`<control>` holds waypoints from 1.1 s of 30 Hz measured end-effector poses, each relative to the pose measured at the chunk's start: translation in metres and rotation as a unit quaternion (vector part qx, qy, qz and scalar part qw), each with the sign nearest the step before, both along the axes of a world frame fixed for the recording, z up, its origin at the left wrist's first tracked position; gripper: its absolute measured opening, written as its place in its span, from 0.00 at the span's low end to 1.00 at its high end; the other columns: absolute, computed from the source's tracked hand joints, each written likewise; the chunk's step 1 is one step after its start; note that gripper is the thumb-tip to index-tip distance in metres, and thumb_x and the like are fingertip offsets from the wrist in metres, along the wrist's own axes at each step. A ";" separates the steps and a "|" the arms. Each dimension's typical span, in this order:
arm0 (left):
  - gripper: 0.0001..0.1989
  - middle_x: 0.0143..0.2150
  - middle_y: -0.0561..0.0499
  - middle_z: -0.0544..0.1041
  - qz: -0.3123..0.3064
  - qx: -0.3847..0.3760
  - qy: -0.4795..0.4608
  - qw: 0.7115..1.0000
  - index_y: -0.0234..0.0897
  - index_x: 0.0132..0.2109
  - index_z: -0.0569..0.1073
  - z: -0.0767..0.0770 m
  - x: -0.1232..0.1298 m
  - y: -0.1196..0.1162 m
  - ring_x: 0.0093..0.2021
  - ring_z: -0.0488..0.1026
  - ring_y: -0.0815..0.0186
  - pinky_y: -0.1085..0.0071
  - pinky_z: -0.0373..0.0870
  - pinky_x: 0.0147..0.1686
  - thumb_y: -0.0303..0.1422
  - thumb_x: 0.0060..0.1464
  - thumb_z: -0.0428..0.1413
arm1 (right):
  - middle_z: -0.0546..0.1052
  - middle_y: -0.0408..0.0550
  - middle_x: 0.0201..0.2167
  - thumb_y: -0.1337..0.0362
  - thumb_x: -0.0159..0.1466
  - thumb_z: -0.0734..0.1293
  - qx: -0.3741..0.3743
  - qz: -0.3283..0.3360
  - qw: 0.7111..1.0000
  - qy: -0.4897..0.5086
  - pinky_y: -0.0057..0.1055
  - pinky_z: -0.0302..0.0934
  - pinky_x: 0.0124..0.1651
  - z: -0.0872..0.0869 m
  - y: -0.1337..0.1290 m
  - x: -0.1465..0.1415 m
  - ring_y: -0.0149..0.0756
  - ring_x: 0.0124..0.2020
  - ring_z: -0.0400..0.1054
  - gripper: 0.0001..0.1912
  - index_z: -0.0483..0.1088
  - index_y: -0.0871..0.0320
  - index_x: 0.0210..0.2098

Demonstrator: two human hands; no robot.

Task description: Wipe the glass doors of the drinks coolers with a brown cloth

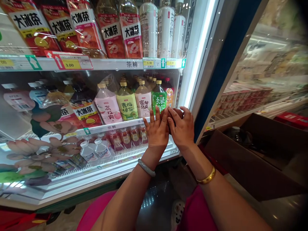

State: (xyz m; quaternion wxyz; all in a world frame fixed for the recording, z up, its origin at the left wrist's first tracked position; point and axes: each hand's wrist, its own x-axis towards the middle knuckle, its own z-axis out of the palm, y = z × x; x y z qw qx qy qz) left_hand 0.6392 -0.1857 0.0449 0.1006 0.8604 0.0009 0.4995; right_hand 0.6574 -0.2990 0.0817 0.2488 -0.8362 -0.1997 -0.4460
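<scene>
My left hand (156, 130) and my right hand (181, 128) reach forward side by side in front of a lit drinks cooler, backs up. Fingers on both are stretched and spread, and I see nothing held. The hands meet or nearly meet at the index fingers and thumbs. A darker, finger-like shape shows between them, perhaps a reflection in glass. Just beyond the fingertips is a green tea bottle (159, 96), partly covered by my hands. Beside it stand a cream-labelled bottle (143, 101), a yellow-green one (126, 102) and a pink one (107, 106).
Large iced tea bottles (131, 32) and white-labelled bottles (166, 32) fill the upper shelf (115, 64). Clear bottles (103, 147) stand below. Flower decorations (48, 150) overlap the left side. Right of the blue cooler frame (228, 57) sits a brown open box (245, 163).
</scene>
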 end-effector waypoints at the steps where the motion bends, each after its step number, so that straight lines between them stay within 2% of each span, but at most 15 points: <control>1: 0.34 0.78 0.44 0.42 0.003 0.000 0.000 1.000 0.48 0.76 0.50 0.000 -0.001 0.001 0.79 0.33 0.54 0.40 0.27 0.74 0.33 0.68 0.51 | 0.68 0.55 0.62 0.52 0.72 0.61 -0.030 -0.011 0.999 0.039 0.51 0.70 0.55 0.007 -0.001 -0.006 0.53 0.57 0.68 0.23 0.68 0.39 0.65; 3: 0.36 0.78 0.45 0.39 0.007 0.003 0.011 1.000 0.49 0.76 0.48 -0.001 -0.003 0.002 0.79 0.31 0.53 0.39 0.27 0.73 0.32 0.66 0.53 | 0.65 0.56 0.66 0.53 0.71 0.62 -0.103 -0.029 0.985 0.133 0.48 0.73 0.49 0.024 -0.005 -0.021 0.54 0.54 0.71 0.28 0.60 0.38 0.70; 6: 0.42 0.78 0.47 0.34 0.004 0.007 0.047 0.999 0.52 0.76 0.47 0.000 -0.006 0.003 0.78 0.29 0.51 0.39 0.28 0.74 0.30 0.63 0.57 | 0.57 0.63 0.71 0.54 0.70 0.64 -0.198 -0.054 0.939 0.275 0.47 0.73 0.44 0.044 -0.007 -0.041 0.53 0.48 0.76 0.38 0.44 0.39 0.75; 8: 0.42 0.78 0.47 0.32 0.001 0.007 0.063 0.998 0.54 0.76 0.48 -0.001 -0.006 0.002 0.78 0.29 0.49 0.38 0.29 0.73 0.29 0.61 0.59 | 0.67 0.66 0.64 0.53 0.71 0.62 -0.220 -0.061 0.916 0.330 0.46 0.73 0.42 0.049 -0.006 -0.047 0.52 0.43 0.78 0.40 0.39 0.40 0.76; 9: 0.42 0.78 0.47 0.31 0.001 0.006 0.067 0.998 0.55 0.76 0.49 -0.002 -0.006 0.001 0.78 0.29 0.49 0.37 0.30 0.73 0.29 0.62 0.58 | 0.71 0.64 0.58 0.52 0.72 0.61 -0.217 -0.060 0.913 0.340 0.46 0.72 0.43 0.048 -0.005 -0.047 0.51 0.42 0.78 0.39 0.38 0.41 0.76; 11: 0.39 0.78 0.46 0.30 0.004 0.004 0.072 0.997 0.55 0.76 0.49 -0.004 -0.005 -0.002 0.78 0.30 0.48 0.36 0.33 0.73 0.29 0.65 0.55 | 0.74 0.61 0.50 0.53 0.73 0.59 -0.190 -0.051 0.923 0.331 0.46 0.72 0.44 0.039 -0.001 -0.042 0.51 0.42 0.78 0.37 0.39 0.43 0.76; 12: 0.37 0.78 0.46 0.31 0.005 0.003 0.076 0.997 0.55 0.76 0.49 -0.006 -0.005 -0.003 0.78 0.31 0.48 0.35 0.34 0.73 0.29 0.66 0.53 | 0.73 0.61 0.51 0.54 0.73 0.59 -0.167 -0.044 0.931 0.321 0.46 0.72 0.45 0.032 0.002 -0.039 0.51 0.43 0.78 0.37 0.40 0.44 0.76; 15: 0.35 0.79 0.44 0.33 -0.007 0.011 0.090 0.996 0.53 0.76 0.50 -0.007 -0.009 -0.004 0.78 0.32 0.48 0.36 0.38 0.73 0.28 0.68 0.50 | 0.67 0.63 0.58 0.60 0.71 0.59 -0.069 -0.008 0.957 0.280 0.45 0.73 0.47 0.007 0.008 -0.026 0.47 0.44 0.77 0.36 0.44 0.46 0.76; 18: 0.39 0.79 0.43 0.33 -0.038 0.026 0.092 0.995 0.50 0.77 0.48 -0.001 -0.022 0.001 0.78 0.31 0.47 0.36 0.39 0.73 0.29 0.64 0.55 | 0.60 0.60 0.64 0.64 0.68 0.61 0.004 0.048 0.975 0.216 0.44 0.73 0.51 -0.012 0.004 -0.009 0.46 0.51 0.75 0.35 0.53 0.46 0.73; 20: 0.43 0.79 0.41 0.37 -0.051 0.028 0.075 0.995 0.46 0.77 0.45 0.007 -0.034 0.010 0.78 0.33 0.48 0.38 0.39 0.74 0.31 0.63 0.58 | 0.57 0.58 0.66 0.67 0.66 0.61 0.046 0.056 0.984 0.164 0.46 0.72 0.56 -0.017 -0.004 0.005 0.48 0.57 0.71 0.34 0.59 0.47 0.71; 22: 0.42 0.79 0.41 0.43 -0.057 0.027 0.041 0.997 0.42 0.78 0.43 0.016 -0.045 0.022 0.79 0.38 0.53 0.43 0.40 0.76 0.32 0.64 0.56 | 0.57 0.57 0.66 0.68 0.64 0.61 0.109 0.039 0.987 0.112 0.48 0.68 0.63 -0.019 -0.013 0.021 0.49 0.63 0.67 0.33 0.63 0.49 0.68; 26: 0.40 0.78 0.42 0.49 -0.049 0.021 -0.011 0.999 0.41 0.78 0.41 0.028 -0.061 0.050 0.79 0.43 0.59 0.51 0.44 0.77 0.27 0.66 0.51 | 0.58 0.57 0.64 0.71 0.59 0.60 0.223 0.028 0.974 0.030 0.50 0.60 0.70 -0.019 -0.019 0.042 0.46 0.67 0.61 0.31 0.65 0.53 0.63; 28: 0.40 0.78 0.42 0.49 -0.039 0.016 -0.004 0.999 0.40 0.77 0.41 0.028 -0.065 0.060 0.79 0.43 0.59 0.51 0.45 0.77 0.27 0.66 0.51 | 0.59 0.57 0.64 0.71 0.58 0.60 0.246 0.022 0.969 0.017 0.49 0.60 0.69 -0.019 -0.014 0.042 0.46 0.66 0.62 0.28 0.67 0.55 0.58; 30: 0.40 0.78 0.42 0.48 -0.036 0.021 0.012 0.999 0.40 0.77 0.42 0.024 -0.067 0.064 0.79 0.42 0.57 0.49 0.44 0.77 0.27 0.66 0.51 | 0.59 0.58 0.65 0.71 0.59 0.60 0.233 0.015 0.972 0.014 0.50 0.60 0.69 -0.020 -0.004 0.035 0.47 0.67 0.62 0.23 0.69 0.56 0.54; 33: 0.41 0.79 0.41 0.46 -0.047 0.040 0.031 0.998 0.39 0.78 0.40 0.016 -0.063 0.060 0.79 0.40 0.56 0.48 0.42 0.77 0.27 0.65 0.51 | 0.54 0.61 0.69 0.64 0.64 0.64 0.173 0.026 0.985 0.006 0.54 0.57 0.70 -0.022 0.013 0.018 0.52 0.72 0.53 0.24 0.65 0.56 0.59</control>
